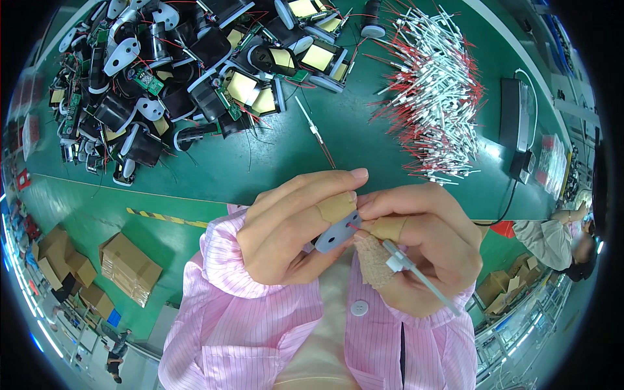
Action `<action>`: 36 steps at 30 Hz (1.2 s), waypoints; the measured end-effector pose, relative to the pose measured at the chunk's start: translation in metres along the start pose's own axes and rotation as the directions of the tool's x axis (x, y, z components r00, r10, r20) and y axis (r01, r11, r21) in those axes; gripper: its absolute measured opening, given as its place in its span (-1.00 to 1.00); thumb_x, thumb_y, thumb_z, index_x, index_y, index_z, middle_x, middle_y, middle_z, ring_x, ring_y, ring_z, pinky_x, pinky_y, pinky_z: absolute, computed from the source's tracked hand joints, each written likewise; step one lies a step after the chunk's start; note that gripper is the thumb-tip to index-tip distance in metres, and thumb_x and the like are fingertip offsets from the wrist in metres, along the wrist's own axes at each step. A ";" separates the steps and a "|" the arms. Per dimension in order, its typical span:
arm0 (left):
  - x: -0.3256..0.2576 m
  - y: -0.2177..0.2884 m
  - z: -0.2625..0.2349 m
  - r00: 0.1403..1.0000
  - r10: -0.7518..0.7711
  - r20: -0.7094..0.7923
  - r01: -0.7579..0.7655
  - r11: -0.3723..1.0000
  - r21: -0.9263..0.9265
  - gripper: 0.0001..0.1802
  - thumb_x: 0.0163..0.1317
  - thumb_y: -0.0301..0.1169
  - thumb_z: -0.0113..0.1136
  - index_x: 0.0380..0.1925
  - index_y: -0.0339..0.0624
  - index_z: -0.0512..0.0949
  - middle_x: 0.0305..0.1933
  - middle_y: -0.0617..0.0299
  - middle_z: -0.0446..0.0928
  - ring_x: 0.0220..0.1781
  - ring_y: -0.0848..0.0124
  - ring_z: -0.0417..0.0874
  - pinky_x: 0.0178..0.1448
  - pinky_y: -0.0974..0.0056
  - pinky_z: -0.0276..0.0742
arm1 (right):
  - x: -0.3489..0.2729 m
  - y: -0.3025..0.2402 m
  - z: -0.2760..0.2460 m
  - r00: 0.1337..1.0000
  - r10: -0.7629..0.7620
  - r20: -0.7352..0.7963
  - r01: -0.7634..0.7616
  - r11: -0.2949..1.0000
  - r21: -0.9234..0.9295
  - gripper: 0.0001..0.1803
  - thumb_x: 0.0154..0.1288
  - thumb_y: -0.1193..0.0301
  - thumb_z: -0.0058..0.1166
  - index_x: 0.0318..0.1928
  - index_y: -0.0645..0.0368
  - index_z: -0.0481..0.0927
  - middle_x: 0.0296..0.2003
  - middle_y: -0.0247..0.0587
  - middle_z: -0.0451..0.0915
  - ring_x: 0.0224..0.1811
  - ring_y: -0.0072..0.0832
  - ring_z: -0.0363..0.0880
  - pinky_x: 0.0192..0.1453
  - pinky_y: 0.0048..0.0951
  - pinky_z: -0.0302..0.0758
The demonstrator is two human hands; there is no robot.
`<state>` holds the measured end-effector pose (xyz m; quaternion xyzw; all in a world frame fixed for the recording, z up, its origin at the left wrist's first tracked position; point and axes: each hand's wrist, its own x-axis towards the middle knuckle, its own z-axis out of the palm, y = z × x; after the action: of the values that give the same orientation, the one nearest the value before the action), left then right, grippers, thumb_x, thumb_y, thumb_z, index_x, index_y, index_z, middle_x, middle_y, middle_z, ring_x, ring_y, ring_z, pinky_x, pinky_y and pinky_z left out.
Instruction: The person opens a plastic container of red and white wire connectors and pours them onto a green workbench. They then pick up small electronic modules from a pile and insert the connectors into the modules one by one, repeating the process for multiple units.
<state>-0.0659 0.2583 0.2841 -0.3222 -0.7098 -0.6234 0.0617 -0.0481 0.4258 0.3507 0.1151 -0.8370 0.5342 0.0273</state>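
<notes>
Close to my body, in front of the table's near edge, my left hand point(279, 227) is closed round a small part with a grey oval end plate point(335, 235) that has dark holes in it. Most of that part is hidden in the palm. My right hand point(435, 240) pinches at the plate's hole, where a bit of red wire shows. Across its fingers lies a white connector lead point(416, 273), its long end pointing down and right. Tan tape wraps several fingertips. Beyond my hands, one loose lead point(314, 130) with a white connector and red wires lies on the green table.
A heap of black battery packs point(208, 52) with grey end plates and green circuit boards covers the table's far left. White-and-red leads point(435, 97) are piled at the far right, near a black box point(513, 117) with a cable. Cardboard boxes point(130, 266) stand on the floor.
</notes>
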 end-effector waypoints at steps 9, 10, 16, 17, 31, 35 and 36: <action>0.007 0.002 -0.006 0.996 -0.076 0.038 0.073 0.993 0.092 -0.42 -0.17 -0.66 0.38 -0.04 -0.49 0.47 0.01 -0.19 0.51 -0.14 0.01 0.60 -0.12 0.14 0.55 | -0.002 -0.002 -0.008 0.992 0.114 -0.060 -0.111 0.993 0.046 -0.74 -0.14 0.64 0.35 -0.34 0.34 0.63 -0.34 0.00 0.57 -0.51 -0.50 0.51 -0.46 -0.57 0.42; 0.008 0.003 -0.006 0.996 -0.085 0.037 0.082 0.994 0.071 -0.42 -0.19 -0.65 0.39 -0.04 -0.49 0.48 0.01 -0.17 0.50 -0.14 0.03 0.58 -0.12 0.15 0.53 | -0.005 -0.002 -0.013 0.985 0.160 -0.064 -0.151 0.982 0.117 -0.73 -0.14 0.63 0.35 -0.32 0.34 0.63 -0.38 -0.02 0.57 -0.53 -0.50 0.51 -0.47 -0.56 0.41; 0.007 0.006 -0.007 0.985 -0.147 0.094 0.149 0.989 -0.014 -0.43 -0.26 -0.61 0.43 -0.11 -0.44 0.51 -0.01 -0.10 0.48 -0.14 0.10 0.55 -0.12 0.17 0.47 | -0.003 0.007 -0.014 0.998 0.029 0.050 -0.028 0.999 -0.017 -0.79 -0.05 0.63 0.31 -0.31 0.29 0.66 -0.58 -0.22 0.50 -0.59 -0.53 0.49 -0.55 -0.59 0.33; 0.009 0.007 -0.009 0.982 -0.154 0.109 0.155 0.988 -0.009 -0.44 -0.26 -0.62 0.43 -0.12 -0.43 0.51 -0.03 -0.08 0.48 -0.15 0.11 0.56 -0.15 0.18 0.48 | -0.002 0.005 -0.014 0.994 0.079 0.069 -0.073 0.993 -0.095 -0.81 -0.04 0.61 0.30 -0.32 0.29 0.65 -0.59 -0.22 0.49 -0.60 -0.51 0.47 -0.55 -0.57 0.31; 0.001 -0.001 -0.011 0.927 -0.313 0.206 0.359 0.900 -0.246 -0.53 0.04 -0.48 0.40 -0.08 -0.51 0.50 -0.26 -0.08 0.60 -0.29 0.22 0.64 -0.25 0.26 0.54 | -0.001 0.026 -0.030 0.944 0.061 0.323 -0.012 0.988 -0.153 -0.86 0.04 0.50 0.21 -0.38 0.31 0.58 -0.62 -0.20 0.33 -0.65 -0.31 0.31 -0.58 -0.34 0.19; 0.004 0.006 -0.008 0.931 -0.306 0.198 0.333 0.935 -0.124 -0.57 -0.03 -0.58 0.35 -0.11 -0.50 0.52 -0.29 -0.06 0.57 -0.34 0.18 0.62 -0.34 0.26 0.52 | 0.000 0.030 -0.030 0.938 0.044 0.344 0.003 0.991 -0.136 -0.85 0.02 0.51 0.21 -0.39 0.33 0.57 -0.63 -0.16 0.36 -0.67 -0.26 0.33 -0.60 -0.30 0.21; 0.005 0.008 -0.005 0.936 -0.309 0.165 0.327 0.941 -0.092 -0.56 -0.08 -0.64 0.34 -0.12 -0.49 0.52 -0.29 -0.06 0.55 -0.36 0.15 0.60 -0.37 0.25 0.51 | -0.003 0.030 -0.022 0.958 0.040 0.283 0.025 0.975 -0.220 -0.85 0.02 0.52 0.21 -0.39 0.34 0.56 -0.63 -0.15 0.37 -0.67 -0.25 0.33 -0.60 -0.29 0.22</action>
<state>-0.0668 0.2559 0.2940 -0.2516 -0.7172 -0.6401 -0.1122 -0.0538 0.4582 0.3336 0.1841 -0.8869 0.4155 -0.0830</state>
